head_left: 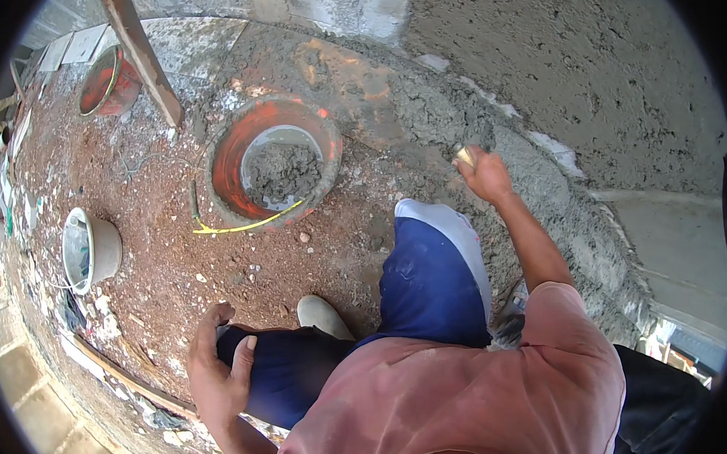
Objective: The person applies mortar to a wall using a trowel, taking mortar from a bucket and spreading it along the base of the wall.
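My right hand (488,176) is closed round the pale handle (465,157) of what looks like a trowel. Its blade is hard to make out against the grey wet mortar (444,112) heaped along the foot of the wall. My left hand (220,368) rests on my bent left knee, thumb and fingers apart, holding nothing. Ahead, between the hands, stands an orange tub (219,165) caked with grey, with wet mortar (285,170) and some water inside. A yellow strip (248,226) lies along its near rim.
Fresh grey render covers the wall (560,60) on the right. A wooden post (142,58) slants down at the far left, beside another orange bucket (123,85). A white bucket (106,249) stands on the left. Reddish rubble ground (160,192) spreads around, with a plank (133,375) near the left edge.
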A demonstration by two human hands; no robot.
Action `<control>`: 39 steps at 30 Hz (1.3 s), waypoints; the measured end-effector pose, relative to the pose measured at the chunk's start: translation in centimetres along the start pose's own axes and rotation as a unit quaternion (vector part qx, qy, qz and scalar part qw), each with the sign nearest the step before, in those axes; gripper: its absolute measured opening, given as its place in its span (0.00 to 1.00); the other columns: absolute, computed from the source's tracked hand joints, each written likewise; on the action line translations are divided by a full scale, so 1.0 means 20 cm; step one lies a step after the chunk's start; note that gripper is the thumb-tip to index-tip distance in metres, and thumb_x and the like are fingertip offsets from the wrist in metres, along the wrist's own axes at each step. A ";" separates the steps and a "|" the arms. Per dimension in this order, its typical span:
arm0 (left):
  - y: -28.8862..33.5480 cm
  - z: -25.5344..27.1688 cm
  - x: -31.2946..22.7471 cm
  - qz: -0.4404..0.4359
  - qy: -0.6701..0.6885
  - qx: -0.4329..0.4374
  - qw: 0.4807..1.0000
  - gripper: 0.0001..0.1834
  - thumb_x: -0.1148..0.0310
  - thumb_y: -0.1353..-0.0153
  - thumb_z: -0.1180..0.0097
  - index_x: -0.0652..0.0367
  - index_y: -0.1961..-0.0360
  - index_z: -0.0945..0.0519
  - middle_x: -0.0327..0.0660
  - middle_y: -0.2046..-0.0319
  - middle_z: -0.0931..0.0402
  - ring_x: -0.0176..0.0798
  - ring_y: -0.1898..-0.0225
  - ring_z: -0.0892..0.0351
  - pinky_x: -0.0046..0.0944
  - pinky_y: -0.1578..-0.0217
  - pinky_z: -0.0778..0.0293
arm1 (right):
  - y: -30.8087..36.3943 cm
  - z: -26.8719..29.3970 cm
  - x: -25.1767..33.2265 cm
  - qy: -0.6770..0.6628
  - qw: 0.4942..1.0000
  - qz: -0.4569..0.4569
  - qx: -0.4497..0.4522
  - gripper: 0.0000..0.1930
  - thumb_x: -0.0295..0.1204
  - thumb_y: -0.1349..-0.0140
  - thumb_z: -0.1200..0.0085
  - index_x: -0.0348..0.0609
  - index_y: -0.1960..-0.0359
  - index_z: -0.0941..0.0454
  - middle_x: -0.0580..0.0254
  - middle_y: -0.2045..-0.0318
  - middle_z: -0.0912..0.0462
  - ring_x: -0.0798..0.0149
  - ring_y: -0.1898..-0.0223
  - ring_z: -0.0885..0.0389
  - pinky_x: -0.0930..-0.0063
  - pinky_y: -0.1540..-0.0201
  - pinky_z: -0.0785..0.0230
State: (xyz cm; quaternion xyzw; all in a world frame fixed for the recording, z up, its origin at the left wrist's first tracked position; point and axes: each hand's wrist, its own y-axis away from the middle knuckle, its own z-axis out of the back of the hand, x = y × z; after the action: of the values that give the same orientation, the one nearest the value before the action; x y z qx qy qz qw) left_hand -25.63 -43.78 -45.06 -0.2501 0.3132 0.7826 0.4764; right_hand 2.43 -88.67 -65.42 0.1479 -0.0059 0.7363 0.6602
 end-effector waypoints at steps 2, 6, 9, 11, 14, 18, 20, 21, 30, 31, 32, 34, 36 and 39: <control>0.00 0.01 0.00 0.003 -0.025 0.000 1.000 0.27 0.65 0.40 0.30 0.61 0.40 0.22 0.53 0.50 0.16 0.56 0.47 0.16 0.49 0.44 0.23 | -0.04 0.15 0.15 -0.010 0.994 0.109 -0.005 0.21 0.46 0.31 0.41 0.39 0.54 0.20 0.35 0.65 0.14 0.34 0.60 0.14 0.42 0.55 0.22; 0.03 0.02 0.00 -0.019 -0.051 -0.002 0.999 0.26 0.65 0.40 0.32 0.60 0.41 0.21 0.51 0.51 0.16 0.55 0.51 0.16 0.47 0.47 0.23 | -0.20 0.42 0.59 0.097 0.963 0.243 0.063 0.17 0.42 0.30 0.42 0.39 0.55 0.19 0.40 0.67 0.13 0.36 0.63 0.13 0.45 0.58 0.21; 0.07 0.01 0.04 -0.040 -0.050 -0.012 0.998 0.25 0.66 0.39 0.34 0.64 0.42 0.22 0.52 0.52 0.17 0.51 0.52 0.15 0.45 0.47 0.23 | -0.26 0.42 1.02 0.209 0.917 0.336 0.056 0.16 0.39 0.30 0.43 0.36 0.55 0.19 0.41 0.69 0.13 0.37 0.63 0.13 0.46 0.59 0.21; 0.08 0.02 0.04 -0.051 -0.048 -0.013 0.997 0.24 0.66 0.39 0.34 0.65 0.43 0.21 0.52 0.52 0.16 0.52 0.52 0.15 0.44 0.47 0.23 | -0.27 0.45 1.13 0.287 0.880 0.378 0.040 0.16 0.37 0.31 0.42 0.33 0.55 0.20 0.41 0.69 0.13 0.38 0.64 0.13 0.46 0.60 0.21; 0.12 0.04 0.05 -0.083 -0.022 -0.016 0.996 0.23 0.66 0.39 0.34 0.65 0.44 0.21 0.52 0.54 0.16 0.51 0.53 0.15 0.44 0.48 0.23 | -0.31 0.46 1.14 0.259 0.895 0.363 -0.008 0.16 0.36 0.31 0.42 0.31 0.57 0.20 0.40 0.69 0.13 0.43 0.64 0.11 0.50 0.65 0.20; 0.12 0.03 0.05 -0.091 -0.019 0.022 0.995 0.22 0.67 0.38 0.35 0.66 0.45 0.21 0.51 0.55 0.16 0.47 0.53 0.16 0.42 0.47 0.24 | -0.53 0.25 0.79 -0.124 0.984 0.079 0.105 0.16 0.39 0.27 0.44 0.36 0.51 0.19 0.50 0.67 0.14 0.55 0.72 0.13 0.58 0.73 0.22; 0.10 0.03 0.02 -0.037 -0.013 0.026 0.999 0.23 0.67 0.42 0.29 0.64 0.47 0.19 0.50 0.54 0.15 0.57 0.51 0.16 0.47 0.46 0.24 | -0.63 0.03 0.53 -0.496 0.823 -0.139 0.240 0.16 0.42 0.27 0.43 0.39 0.55 0.21 0.59 0.72 0.20 0.61 0.76 0.19 0.63 0.75 0.24; 0.10 0.03 0.03 -0.031 0.014 0.032 0.999 0.22 0.68 0.41 0.31 0.66 0.47 0.20 0.51 0.56 0.15 0.54 0.51 0.16 0.46 0.45 0.25 | -0.69 -0.15 0.49 -0.592 0.734 -0.178 0.280 0.16 0.43 0.27 0.41 0.41 0.57 0.23 0.62 0.74 0.23 0.63 0.77 0.22 0.65 0.76 0.25; 0.08 0.00 0.00 -0.005 0.026 0.069 0.997 0.21 0.72 0.39 0.41 0.72 0.46 0.23 0.53 0.54 0.18 0.48 0.49 0.20 0.45 0.40 0.29 | -0.14 -0.61 -0.53 -0.692 0.620 -0.368 0.029 0.15 0.45 0.28 0.40 0.47 0.62 0.25 0.60 0.72 0.22 0.61 0.78 0.24 0.62 0.79 0.28; 0.08 0.00 0.02 -0.011 0.024 0.077 0.997 0.21 0.72 0.39 0.41 0.72 0.46 0.23 0.53 0.54 0.18 0.48 0.49 0.20 0.45 0.40 0.29 | -0.07 -0.63 -0.53 -0.693 0.617 -0.373 0.021 0.15 0.45 0.28 0.40 0.47 0.62 0.25 0.60 0.72 0.22 0.61 0.78 0.24 0.62 0.79 0.28; 0.08 0.00 0.05 -0.025 0.020 0.075 0.997 0.22 0.66 0.35 0.41 0.70 0.45 0.24 0.51 0.55 0.18 0.45 0.51 0.20 0.44 0.43 0.29 | -0.03 -0.65 -0.49 -0.753 0.540 -0.375 -0.028 0.16 0.45 0.28 0.40 0.47 0.62 0.25 0.60 0.73 0.22 0.62 0.79 0.24 0.62 0.79 0.29; 0.08 -0.01 0.07 -0.052 -0.004 0.050 0.997 0.22 0.60 0.30 0.42 0.68 0.45 0.25 0.47 0.59 0.16 0.41 0.54 0.19 0.41 0.46 0.27 | 0.03 -0.66 -0.29 -0.784 0.512 -0.345 -0.071 0.17 0.46 0.29 0.40 0.45 0.61 0.26 0.60 0.73 0.23 0.63 0.80 0.24 0.64 0.80 0.29; 0.06 -0.03 0.06 -0.047 -0.002 0.066 0.997 0.21 0.61 0.29 0.42 0.68 0.45 0.25 0.47 0.60 0.15 0.41 0.55 0.19 0.41 0.46 0.27 | 0.03 -0.53 0.00 -0.727 0.625 -0.283 0.013 0.18 0.45 0.29 0.39 0.44 0.58 0.26 0.60 0.74 0.24 0.64 0.81 0.24 0.65 0.81 0.29; 0.01 -0.04 0.01 -0.061 -0.018 0.091 0.994 0.18 0.64 0.29 0.43 0.68 0.47 0.24 0.46 0.64 0.14 0.40 0.57 0.18 0.39 0.47 0.27 | -0.04 -0.54 0.15 -0.643 0.711 -0.246 0.141 0.19 0.44 0.31 0.37 0.40 0.57 0.25 0.58 0.73 0.21 0.63 0.81 0.23 0.65 0.81 0.30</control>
State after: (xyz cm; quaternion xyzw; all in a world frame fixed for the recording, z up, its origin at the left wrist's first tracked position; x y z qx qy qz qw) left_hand -25.92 -44.33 -45.69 -0.2105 0.3586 0.7249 0.5492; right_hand 0.62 -83.47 -75.18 0.6734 -0.2888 0.2666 0.6261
